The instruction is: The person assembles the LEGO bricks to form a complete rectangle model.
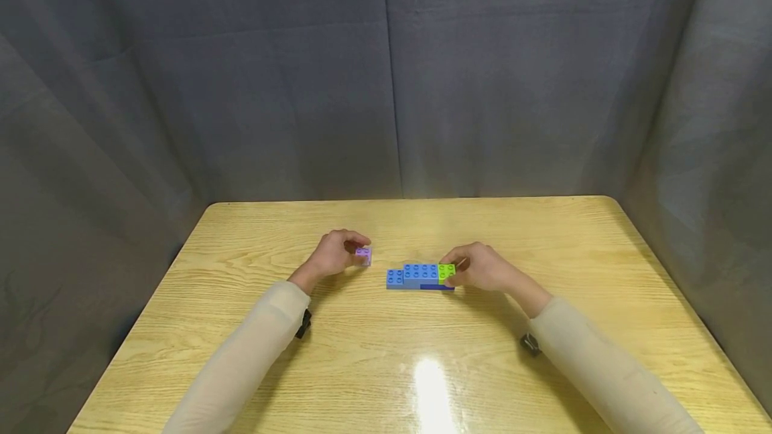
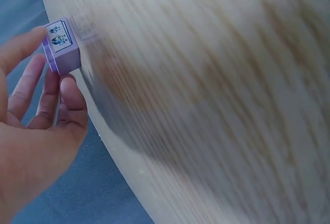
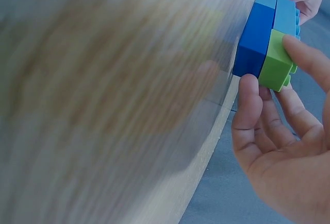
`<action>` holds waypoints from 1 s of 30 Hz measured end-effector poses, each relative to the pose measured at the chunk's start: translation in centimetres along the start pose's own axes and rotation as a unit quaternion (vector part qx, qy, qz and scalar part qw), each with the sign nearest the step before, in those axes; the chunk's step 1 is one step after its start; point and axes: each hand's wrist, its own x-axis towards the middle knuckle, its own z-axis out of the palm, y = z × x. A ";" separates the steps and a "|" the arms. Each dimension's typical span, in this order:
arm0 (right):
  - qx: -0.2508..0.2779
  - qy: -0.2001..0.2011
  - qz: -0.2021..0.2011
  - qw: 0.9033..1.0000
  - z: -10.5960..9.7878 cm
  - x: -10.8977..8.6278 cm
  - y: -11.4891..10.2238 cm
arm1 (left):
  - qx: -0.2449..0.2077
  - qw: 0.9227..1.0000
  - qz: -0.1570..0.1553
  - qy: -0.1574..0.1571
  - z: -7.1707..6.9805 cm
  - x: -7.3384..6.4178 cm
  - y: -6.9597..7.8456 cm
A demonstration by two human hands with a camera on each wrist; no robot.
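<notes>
My left hand [image 1: 334, 253] pinches a small purple toy brick [image 1: 363, 255] between thumb and fingers, left of a low row of joined bricks. In the left wrist view that purple brick [image 2: 66, 54] shows a printed picture on one side. With thumb and fingers, my right hand [image 1: 484, 268] grips a lime green brick [image 1: 447, 269] at the row's right end. The green brick sits on a dark blue brick [image 3: 254, 38], beside a light blue brick [image 1: 421, 272] on the same upper level. At the left, a lower light blue brick [image 1: 395, 278] sticks out with its studs bare.
Everything stands on a wood-grain table [image 1: 362, 367] with rounded far corners. Grey curtains [image 1: 271, 86] hang behind it and at both sides. Dark wrist devices [image 1: 303, 324] show beneath both light sleeves [image 1: 247, 353].
</notes>
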 end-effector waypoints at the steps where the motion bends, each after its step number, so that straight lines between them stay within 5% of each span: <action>1: 0.000 0.000 0.000 1.000 0.0 0.0 0.0 | 0.002 1.000 -0.001 -0.002 0.0 0.0 0.0; 30: 0.000 -0.002 -0.009 1.000 -0.2 -0.1 0.2 | -0.009 1.000 0.005 -0.015 -0.4 -1.0 0.3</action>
